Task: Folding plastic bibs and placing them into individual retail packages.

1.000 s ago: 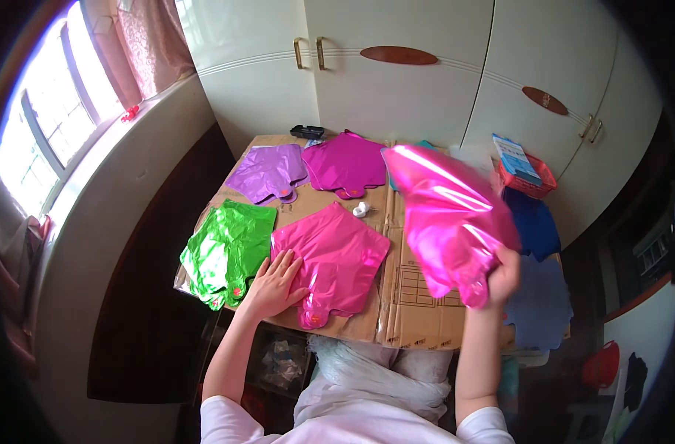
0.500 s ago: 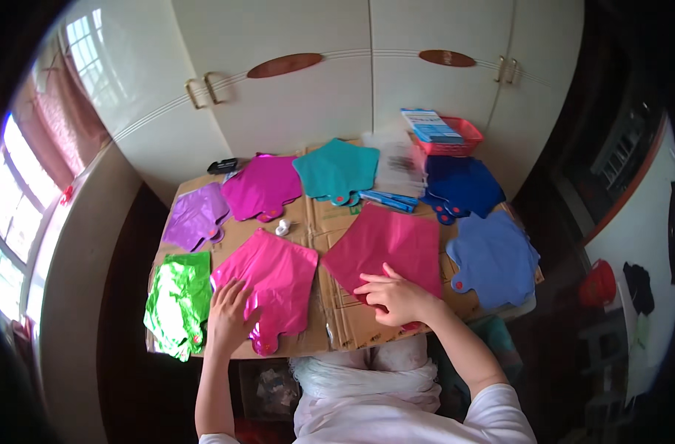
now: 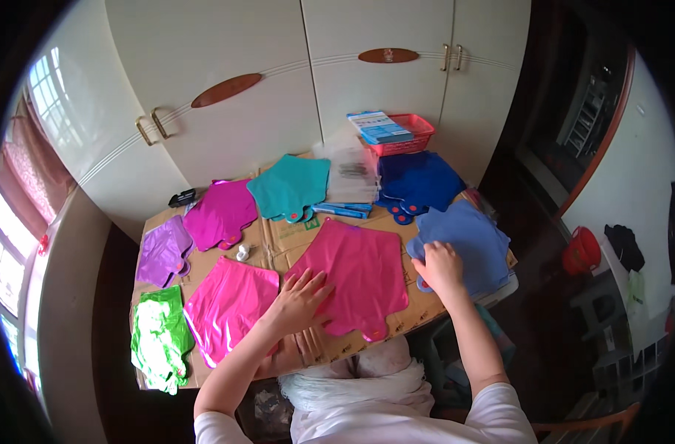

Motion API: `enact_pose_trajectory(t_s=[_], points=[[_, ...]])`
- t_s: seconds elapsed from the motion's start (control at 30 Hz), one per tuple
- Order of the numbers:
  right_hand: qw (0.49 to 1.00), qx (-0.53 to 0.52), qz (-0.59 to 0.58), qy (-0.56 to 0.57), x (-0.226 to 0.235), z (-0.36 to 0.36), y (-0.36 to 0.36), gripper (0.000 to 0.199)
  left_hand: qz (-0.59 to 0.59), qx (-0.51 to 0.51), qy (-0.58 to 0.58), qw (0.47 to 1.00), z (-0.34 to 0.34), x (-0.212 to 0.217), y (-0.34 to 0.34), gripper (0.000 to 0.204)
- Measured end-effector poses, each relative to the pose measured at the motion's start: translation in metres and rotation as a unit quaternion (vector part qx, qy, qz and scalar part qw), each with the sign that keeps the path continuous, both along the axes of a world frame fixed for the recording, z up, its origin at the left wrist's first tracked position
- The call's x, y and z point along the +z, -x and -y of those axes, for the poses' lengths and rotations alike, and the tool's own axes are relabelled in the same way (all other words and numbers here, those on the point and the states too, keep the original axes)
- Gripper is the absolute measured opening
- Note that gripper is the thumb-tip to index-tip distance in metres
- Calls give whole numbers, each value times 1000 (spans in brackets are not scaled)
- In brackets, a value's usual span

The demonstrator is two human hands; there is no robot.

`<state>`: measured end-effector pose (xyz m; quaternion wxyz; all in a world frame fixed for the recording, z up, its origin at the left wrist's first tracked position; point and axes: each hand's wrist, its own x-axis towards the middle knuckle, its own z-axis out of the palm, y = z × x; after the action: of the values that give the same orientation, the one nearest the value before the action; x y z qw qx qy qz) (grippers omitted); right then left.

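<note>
Flat, pentagon-like sheets with rounded tabs and red dots lie spread on cardboard. My left hand (image 3: 296, 302) rests, fingers apart, on the left side of the deep pink sheet (image 3: 356, 274). On the right, my right hand (image 3: 439, 265) lies on the left part of the periwinkle blue sheets (image 3: 478, 240), fingers stretched out and thumb near their edge. The glossy hot pink sheet (image 3: 230, 303) is left of my left hand, its lower part hidden by my forearm.
Around them lie a crinkled green foil sheet (image 3: 161, 337), purple sheet (image 3: 162, 251), magenta sheet (image 3: 219, 211), teal sheets (image 3: 289, 185) and navy sheets (image 3: 419, 181). Clear bags (image 3: 350, 170), blue pens (image 3: 342, 210) and a red basket (image 3: 415, 133) stand farther back, before a white cabinet (image 3: 278, 96).
The view has shifted right. My left hand went from the hot pink sheet to the deep pink one. My right hand left the deep pink sheet for the periwinkle blue ones.
</note>
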<state>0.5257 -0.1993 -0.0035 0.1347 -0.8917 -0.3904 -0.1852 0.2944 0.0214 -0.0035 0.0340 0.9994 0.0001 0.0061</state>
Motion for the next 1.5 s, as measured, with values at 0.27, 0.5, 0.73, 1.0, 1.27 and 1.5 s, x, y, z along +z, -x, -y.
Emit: enact_pose_trajectory(t_s=[0.27, 0.5, 0.73, 1.0, 1.27, 1.5], points=[[981, 9, -106, -161, -23, 13, -16, 22, -19, -52, 21, 998, -8, 21, -25, 59], [910, -19, -303, -281, -26, 26, -28, 24, 130, -172, 60, 975, 61, 19, -135, 56], [662, 19, -542, -516, -34, 49, -44, 13, 145, -255, 52, 955, 75, -13, -191, 36], [417, 22, -509, -753, -23, 202, -93, 40, 129, -266, 17, 955, 75, -21, -190, 26], [674, -11, -40, -738, 91, 236, -138, 20, 140, -254, 15, 957, 78, -22, -188, 26], [983, 92, 6, -160, 102, 14, -156, 14, 163, -222, 40, 960, 75, -26, -184, 33]])
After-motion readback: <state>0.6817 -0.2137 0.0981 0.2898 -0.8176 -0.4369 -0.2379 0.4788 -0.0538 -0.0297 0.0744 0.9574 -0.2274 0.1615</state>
